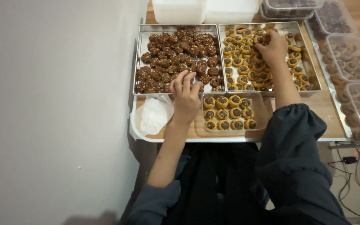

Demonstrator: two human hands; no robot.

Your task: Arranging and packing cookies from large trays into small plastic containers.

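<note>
Both hands are seen picking: left hand (185, 96) over chocolate clusters (176, 58), right hand (273, 46) pinching a tart (260, 40); clear tub (230, 112) is filled about two-thirds.

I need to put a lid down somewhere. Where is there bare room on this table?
Bare wood shows right of the clear container, below the golden-cookie tray. Elsewhere is crowded: the chocolate-cookie tray, white paper, and filled tubs along the right.
</note>
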